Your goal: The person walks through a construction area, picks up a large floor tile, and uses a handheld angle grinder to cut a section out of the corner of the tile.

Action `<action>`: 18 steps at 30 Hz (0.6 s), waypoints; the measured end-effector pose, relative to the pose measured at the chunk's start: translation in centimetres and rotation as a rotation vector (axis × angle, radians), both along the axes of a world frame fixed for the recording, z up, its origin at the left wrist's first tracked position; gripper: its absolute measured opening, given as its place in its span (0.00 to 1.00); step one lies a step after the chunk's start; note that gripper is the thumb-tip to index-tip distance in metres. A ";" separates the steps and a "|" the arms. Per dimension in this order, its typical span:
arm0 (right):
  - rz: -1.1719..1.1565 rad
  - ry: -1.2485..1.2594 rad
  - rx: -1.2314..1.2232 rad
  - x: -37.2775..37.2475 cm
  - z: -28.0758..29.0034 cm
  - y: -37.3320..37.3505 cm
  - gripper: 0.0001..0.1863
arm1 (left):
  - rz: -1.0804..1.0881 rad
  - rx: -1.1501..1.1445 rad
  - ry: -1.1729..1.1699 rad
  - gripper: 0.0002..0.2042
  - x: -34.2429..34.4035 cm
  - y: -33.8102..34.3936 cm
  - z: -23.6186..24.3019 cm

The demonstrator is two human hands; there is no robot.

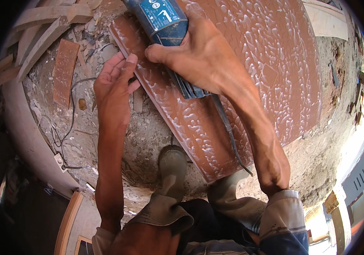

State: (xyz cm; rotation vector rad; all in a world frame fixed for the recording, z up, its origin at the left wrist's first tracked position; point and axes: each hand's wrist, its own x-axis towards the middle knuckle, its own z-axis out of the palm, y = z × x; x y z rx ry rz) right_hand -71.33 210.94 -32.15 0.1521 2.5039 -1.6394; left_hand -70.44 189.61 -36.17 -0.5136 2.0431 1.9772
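Observation:
A blue power tool that looks like an angle grinder [167, 29] is in my right hand [209, 55], its fingers wrapped over the body and its thumb along the near side. The tool's front end lies beyond the upper edge of the view. Beneath it lies a large brown panel [271, 72] with a glossy, rippled surface and whitish streaks. My left hand [114, 83] pinches the panel's left edge, thumb on top and fingers curled beside and under it. A dark cord [228, 127] trails from the tool across the panel toward my boots.
My boots [173, 165] stand at the panel's near edge on rubble-strewn ground. Left of it lie a small brown offcut [65, 72], a thin cable with a white socket [60, 161] and stacked wooden pieces [41, 46]. A pale board [326, 21] rests at the upper right.

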 end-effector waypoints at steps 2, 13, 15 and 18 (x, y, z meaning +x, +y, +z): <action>0.018 -0.048 0.016 0.1 0.4 0.1 0.32 | -0.021 -0.014 -0.004 0.21 -0.1 -0.1 0.1; 0.029 -0.146 0.025 0.3 1.1 0.2 0.32 | -0.019 0.007 0.005 0.20 -0.1 -0.3 -0.1; 0.033 -0.147 0.021 0.4 1.2 0.2 0.32 | -0.018 0.012 0.004 0.20 0.0 -0.3 0.0; 0.038 -0.154 0.008 0.5 1.5 0.3 0.32 | -0.012 0.021 -0.003 0.21 0.0 -0.1 0.2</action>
